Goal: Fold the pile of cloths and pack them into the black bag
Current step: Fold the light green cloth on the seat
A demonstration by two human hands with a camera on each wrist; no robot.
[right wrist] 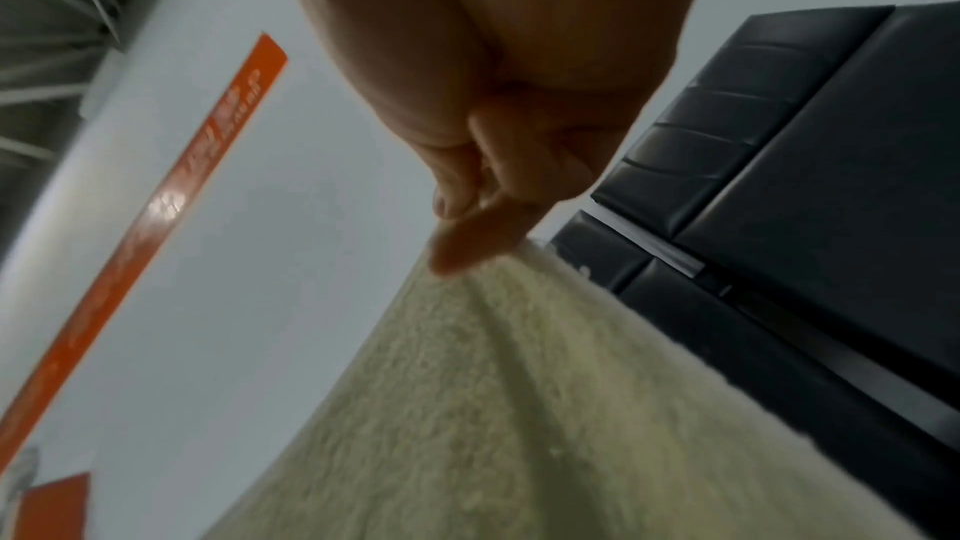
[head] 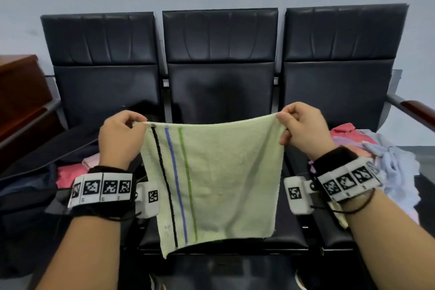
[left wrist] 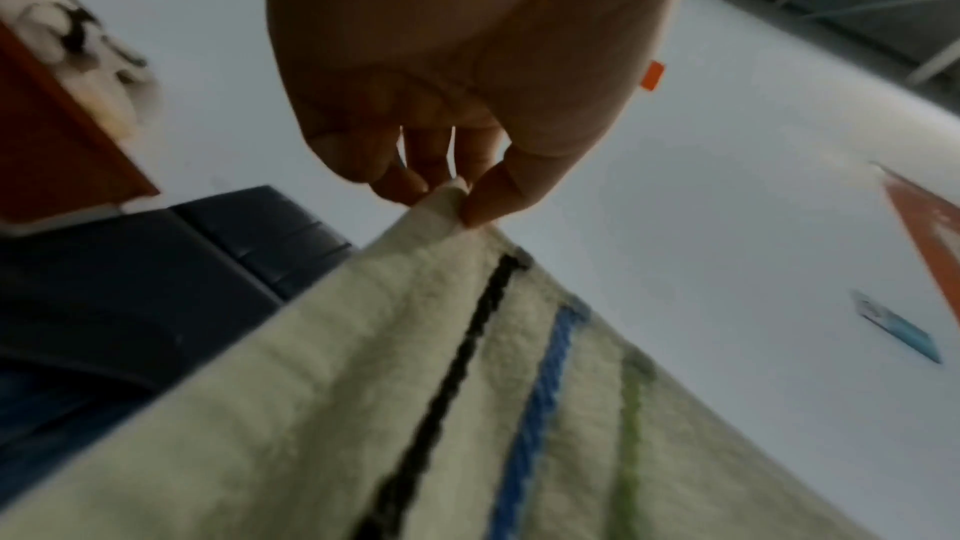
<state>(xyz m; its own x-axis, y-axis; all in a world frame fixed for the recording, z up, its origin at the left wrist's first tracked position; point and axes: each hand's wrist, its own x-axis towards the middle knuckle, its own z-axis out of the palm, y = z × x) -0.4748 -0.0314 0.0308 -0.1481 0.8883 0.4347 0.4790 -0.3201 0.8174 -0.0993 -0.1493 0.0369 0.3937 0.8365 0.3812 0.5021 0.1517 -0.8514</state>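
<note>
A pale green towel (head: 221, 179) with black, blue and green stripes near its left edge hangs spread flat in the air over the middle seat. My left hand (head: 120, 135) pinches its top left corner, and the left wrist view shows thumb and fingers on that corner of the towel (left wrist: 395, 384). My right hand (head: 303, 128) pinches the top right corner, with the towel (right wrist: 519, 405) falling away below it. The black bag (head: 35, 172) lies open on the left seat with pink folded cloths (head: 70, 172) inside. The pile of cloths (head: 381, 155) sits on the right seat.
Three black padded seats (head: 220, 37) stand in a row against a grey wall. A brown wooden cabinet (head: 21, 92) is at the far left. An armrest (head: 414, 108) sticks out at the right end.
</note>
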